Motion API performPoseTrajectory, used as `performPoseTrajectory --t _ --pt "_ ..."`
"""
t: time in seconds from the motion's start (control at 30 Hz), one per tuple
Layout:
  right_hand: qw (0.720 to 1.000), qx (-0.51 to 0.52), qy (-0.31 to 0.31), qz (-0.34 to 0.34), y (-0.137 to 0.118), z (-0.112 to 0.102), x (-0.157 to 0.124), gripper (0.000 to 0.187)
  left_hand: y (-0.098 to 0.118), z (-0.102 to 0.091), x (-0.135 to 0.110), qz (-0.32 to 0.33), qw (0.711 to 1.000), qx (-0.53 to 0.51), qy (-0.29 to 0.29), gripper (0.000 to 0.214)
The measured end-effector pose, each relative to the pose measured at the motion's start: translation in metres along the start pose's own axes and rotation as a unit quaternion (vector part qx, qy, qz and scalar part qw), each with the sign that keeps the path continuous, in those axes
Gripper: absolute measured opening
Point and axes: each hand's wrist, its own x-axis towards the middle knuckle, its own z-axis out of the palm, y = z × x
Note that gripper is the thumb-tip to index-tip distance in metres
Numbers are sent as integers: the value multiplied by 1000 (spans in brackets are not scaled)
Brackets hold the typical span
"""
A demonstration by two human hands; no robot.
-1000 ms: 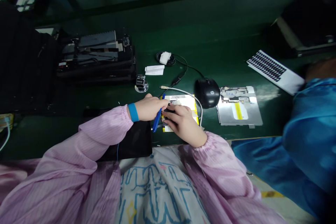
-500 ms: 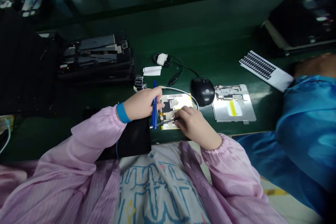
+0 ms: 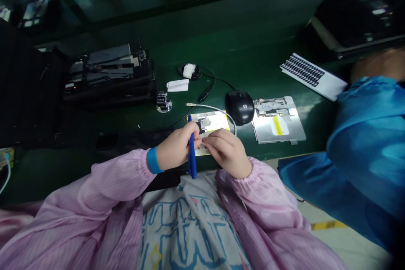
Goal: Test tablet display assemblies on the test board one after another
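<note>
My left hand (image 3: pixel 175 147), with a blue band (image 3: pixel 153 160) at the wrist, is closed round a long blue plastic tool (image 3: pixel 192 156) that points down toward my lap. Against its fingertips, my right hand (image 3: pixel 226 149) is closed in a pinch; what sits between those fingers is too small to make out. Both hands are over a tablet-sized device part (image 3: pixel 210 122) with yellow edges and exposed inner parts, its near side partly covered. A white cable (image 3: pixel 218 109) curves around the far right side of this part. Under my left forearm lies a black panel (image 3: pixel 163 180).
A black mouse (image 3: pixel 241 106) and a second opened silver device part (image 3: pixel 295 128) lie to the right. Beyond them are a white keyboard piece (image 3: pixel 313 76) and a co-worker's blue sleeve (image 3: pixel 363 122). A small counter (image 3: pixel 163 101) stands ahead; stacked dark device parts (image 3: pixel 110 78) are at left.
My hands have come together, the left moving slightly nearer my body with the blue tool. The thin metal tool seen at my right hand no longer shows. The view has shifted slightly.
</note>
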Motion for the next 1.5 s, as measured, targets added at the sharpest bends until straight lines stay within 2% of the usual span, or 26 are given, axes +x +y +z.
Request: performPoseTrajectory --t 0.17,0.37,0.5,0.7,1.07,1.33,1.5 --pt "998 22 22 49 8 14 -4 18 -7 -8 -6 -17 996 81 38 15" --pt "998 -25 -39 51 9 19 -9 19 -4 -4 -3 -41 966 253 -26 9" --pt "997 -34 -49 49 8 19 -10 21 -6 4 -1 -35 937 346 -32 11" --pt "997 -57 -48 26 9 20 -12 23 -10 10 1 -31 907 417 -36 18" --pt "990 -125 -57 -12 9 23 -14 27 -5 13 5 -43 895 443 -34 20" --pt "991 -128 -44 -18 9 24 -14 26 -3 11 5 -52 906 418 -34 19" --pt "993 -114 -12 -24 9 25 -14 22 -4 7 5 -59 926 371 -36 14"
